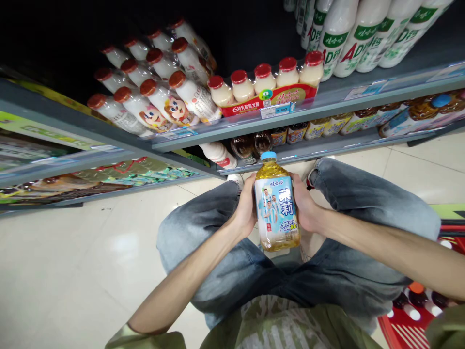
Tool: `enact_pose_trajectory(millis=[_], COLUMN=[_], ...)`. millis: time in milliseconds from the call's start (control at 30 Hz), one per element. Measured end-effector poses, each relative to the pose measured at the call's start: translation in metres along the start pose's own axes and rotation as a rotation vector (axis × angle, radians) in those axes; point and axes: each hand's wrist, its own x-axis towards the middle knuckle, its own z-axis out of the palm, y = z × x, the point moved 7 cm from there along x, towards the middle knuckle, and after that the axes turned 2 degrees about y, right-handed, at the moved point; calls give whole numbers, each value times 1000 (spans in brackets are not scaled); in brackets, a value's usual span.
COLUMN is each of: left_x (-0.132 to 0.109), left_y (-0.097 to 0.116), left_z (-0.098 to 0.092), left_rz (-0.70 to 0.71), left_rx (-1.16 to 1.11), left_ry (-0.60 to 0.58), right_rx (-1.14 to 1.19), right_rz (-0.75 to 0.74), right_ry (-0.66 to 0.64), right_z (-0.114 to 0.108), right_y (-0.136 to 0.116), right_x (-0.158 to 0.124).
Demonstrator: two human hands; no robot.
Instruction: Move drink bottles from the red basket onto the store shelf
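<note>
Between my knees, a large bottle of yellow tea (278, 208) with a light blue cap and a blue-and-white label is held upright, label towards me. My left hand (247, 206) is wrapped against its left side, and my right hand (305, 203) presses on its right side. The fingers of both hands are partly hidden behind the bottle. Just past the cap, the lower shelf (308, 148) bears dark brown bottles (245, 148) and a white bottle with a pink label (219, 155) that leans to one side.
The upper shelf (232, 133) carries red-capped milk drinks (160, 109), a red-banded multipack (271, 94) and tall white bottles (336, 41). A red basket (407, 334) with dark bottles stands at my right. Pale floor tiles (90, 257) lie to my left.
</note>
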Motion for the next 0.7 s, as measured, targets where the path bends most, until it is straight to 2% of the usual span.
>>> enact_pose_trajectory(millis=[700], left_x=[1], left_y=[1], left_z=[1], left_rz=[29], left_rx=[9], left_ry=[-9], right_rx=[31], right_rz=[29], right_ry=[50], right_z=[0], right_y=[1], right_x=[-2])
